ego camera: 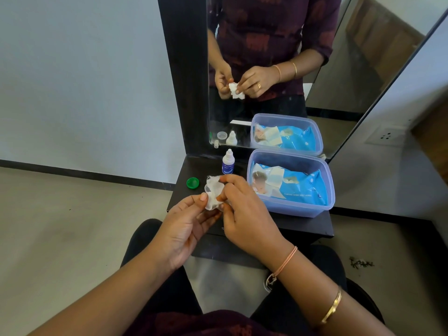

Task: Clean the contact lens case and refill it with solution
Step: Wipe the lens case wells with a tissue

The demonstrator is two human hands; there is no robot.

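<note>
Wiping: left hand (186,226) grips small translucent plastic lens case (209,189), frame centre; right hand (244,209) pinches crumpled white wipe (213,192) into it.
Solution: white-and-blue dropper bottle (228,161) upright just beyond, nearer the right hand.
Cap: round green lid (192,182) off, left of the case.

- The blue wipes packet (294,184) lying in the clear plastic tub (291,209) bears a line of small white print along its near edge that reads "CARING BABY WET WIPES".
- The small dropper bottle (228,162) on the dark shelf (303,224) carries a blue label with print, too small and blurred to read.
- In the mirror (278,69), the reflected packet shows no legible print.
</note>
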